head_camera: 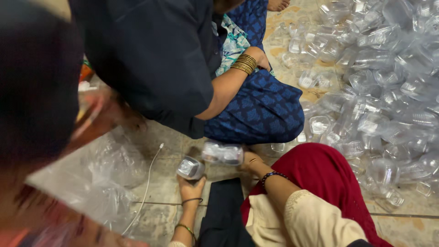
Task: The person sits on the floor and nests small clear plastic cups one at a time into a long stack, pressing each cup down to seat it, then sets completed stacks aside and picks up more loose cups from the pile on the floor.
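My left hand (191,186), with thin bangles on the wrist, grips a small clear plastic container (190,168) just above the tiled floor. My right hand (251,163), wearing a dark beaded bracelet and a cream sleeve, rests on the end of a short stack of clear plastic containers (223,153) lying on its side. The stack lies just right of the single container, and the two nearly touch. My red-clad knee (320,176) is to the right of both hands.
Another person in blue patterned clothing (260,107) and a dark top sits close ahead, one forearm with gold bangles (244,64). A large heap of clear containers (379,77) covers the floor at right. A white cable (148,180) and a crumpled plastic bag (107,167) lie at left.
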